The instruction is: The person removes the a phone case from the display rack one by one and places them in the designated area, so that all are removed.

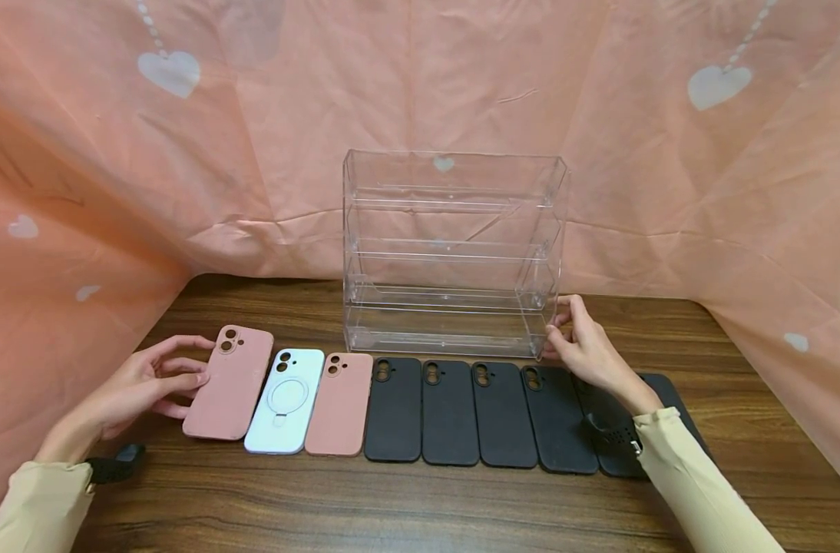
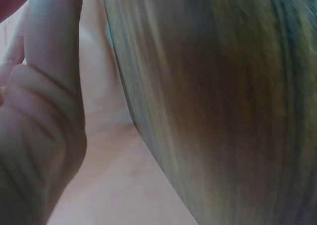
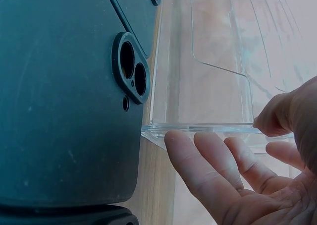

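On the left, a pink phone case (image 1: 232, 384) leans slightly raised beside a white phone case (image 1: 285, 401) with a ring on its back. My left hand (image 1: 150, 378) pinches the pink case's left edge, thumb on its face and some fingers partly hidden behind. A clear acrylic rack (image 1: 451, 330) with stepped tiers stands upright at the back. My right hand (image 1: 586, 349) touches the rack's right side panel with thumb and fingertips. In the right wrist view, the fingers (image 3: 213, 178) reach the panel's outer side fairly straight.
A second pink case (image 1: 338, 403) and several black phone cases (image 1: 450, 415) continue the row in front of the rack. The farthest right black cases lie partly under my right forearm. A pink curtain with white hearts (image 1: 719, 86) surrounds the wooden table (image 1: 406, 507).
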Demonstrator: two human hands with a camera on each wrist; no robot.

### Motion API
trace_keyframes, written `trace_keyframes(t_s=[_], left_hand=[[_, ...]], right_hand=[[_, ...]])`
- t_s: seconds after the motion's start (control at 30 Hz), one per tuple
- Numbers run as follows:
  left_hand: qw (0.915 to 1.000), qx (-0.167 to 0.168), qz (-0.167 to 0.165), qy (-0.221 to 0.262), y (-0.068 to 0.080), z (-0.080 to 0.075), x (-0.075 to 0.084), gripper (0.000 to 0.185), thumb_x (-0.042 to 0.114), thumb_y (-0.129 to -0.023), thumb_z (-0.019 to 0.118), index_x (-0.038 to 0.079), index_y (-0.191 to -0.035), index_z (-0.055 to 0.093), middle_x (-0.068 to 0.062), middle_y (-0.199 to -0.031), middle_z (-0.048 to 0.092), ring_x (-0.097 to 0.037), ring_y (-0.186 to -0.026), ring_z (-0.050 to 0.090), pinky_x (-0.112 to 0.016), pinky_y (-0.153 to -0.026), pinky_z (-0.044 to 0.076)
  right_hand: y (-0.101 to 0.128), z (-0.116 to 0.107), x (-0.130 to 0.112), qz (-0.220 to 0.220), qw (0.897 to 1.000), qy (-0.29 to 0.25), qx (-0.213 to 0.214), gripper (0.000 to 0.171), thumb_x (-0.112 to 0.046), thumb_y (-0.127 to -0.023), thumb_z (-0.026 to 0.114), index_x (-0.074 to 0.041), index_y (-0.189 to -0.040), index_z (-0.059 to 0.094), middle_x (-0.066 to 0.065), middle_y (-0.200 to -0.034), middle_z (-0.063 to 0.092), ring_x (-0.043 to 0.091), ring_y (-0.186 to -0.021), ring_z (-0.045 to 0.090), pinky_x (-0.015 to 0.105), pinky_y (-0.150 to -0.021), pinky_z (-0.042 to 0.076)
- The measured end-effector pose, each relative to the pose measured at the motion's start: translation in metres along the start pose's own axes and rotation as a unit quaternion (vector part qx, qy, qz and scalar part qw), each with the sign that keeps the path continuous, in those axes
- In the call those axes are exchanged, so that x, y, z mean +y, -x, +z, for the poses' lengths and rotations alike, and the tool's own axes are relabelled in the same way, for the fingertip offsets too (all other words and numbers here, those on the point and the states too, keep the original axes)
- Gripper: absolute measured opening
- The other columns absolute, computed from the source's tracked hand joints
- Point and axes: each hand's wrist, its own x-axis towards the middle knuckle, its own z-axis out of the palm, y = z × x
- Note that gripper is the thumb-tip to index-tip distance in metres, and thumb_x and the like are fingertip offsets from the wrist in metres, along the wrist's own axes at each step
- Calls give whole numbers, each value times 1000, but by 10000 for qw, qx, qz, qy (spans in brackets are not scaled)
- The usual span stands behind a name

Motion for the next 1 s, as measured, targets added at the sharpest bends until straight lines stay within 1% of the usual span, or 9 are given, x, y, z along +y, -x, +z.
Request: trace_keyframes(t_s=[0.17,0.3,0.4,0.47,0.53,0.63,0.83,0.93,1.0], left_hand=[[9997,-150,-178,-119,1,-1,-4,44,8,-101,63,22,-140,50,10,-108,74,-9,-96,72,-46,-73,65],[9987,-72,-297,-406,-1,2,-3,42,12,-100,66,16,-139,51,9,-107,74,-10,-96,72,-46,-73,65],[9976,-104,-375,-580,-2,3,-2,41,14,-100,67,11,-138,52,2,-111,74,-11,-95,72,-45,-73,66],[9961,-174,-412,-756,-3,3,-2,43,16,-100,66,7,-139,51,-10,-116,73,-11,-95,73,-43,-72,66],[9944,-243,-378,-955,-4,3,-2,45,17,-100,66,2,-139,50,-19,-119,71,-11,-94,73,-42,-71,66],[9909,-219,-304,-1291,-5,5,-1,47,17,-99,68,-2,-139,51,-27,-119,70,-10,-91,73,-38,-70,66],[9825,23,-192,-1852,-6,10,2,49,19,-95,74,0,-136,57,-22,-112,73,-8,-86,72,-31,-69,64],[9740,156,-121,-2257,-6,14,4,50,23,-91,78,4,-133,61,-16,-108,73,-5,-83,70,-28,-68,63],[9652,234,19,-2605,-6,16,5,49,25,-89,81,7,-130,63,-12,-105,71,-2,-80,67,-25,-66,60]], right_hand=[[1,0,1,10,10000,-55,-55,39,2,-100,52,10,-135,35,27,-104,54,24,-70,72,29,-61,63],[1,0,1,45,9999,-83,-83,40,2,-100,51,9,-135,34,27,-105,54,25,-71,73,29,-62,64],[0,0,0,82,9998,-157,-100,40,3,-100,51,9,-136,34,27,-106,53,24,-70,72,30,-63,64],[0,0,0,90,9997,-188,-100,41,3,-100,51,9,-136,34,27,-106,53,22,-70,72,31,-64,64],[0,0,0,83,9998,-175,-97,41,3,-100,51,9,-137,33,27,-105,54,22,-70,72,31,-63,64],[0,0,0,75,9999,-122,-88,42,3,-100,51,9,-137,34,27,-105,54,23,-70,73,30,-63,64],[0,0,-1,94,9999,-59,-71,42,2,-100,52,9,-137,34,27,-105,55,22,-70,72,30,-63,64],[0,0,-1,87,9999,-29,-60,42,1,-100,52,9,-137,34,26,-105,55,22,-70,71,30,-63,64],[0,0,-1,94,9999,-36,-64,41,1,-100,52,9,-137,34,26,-105,54,22,-70,71,31,-63,64]])
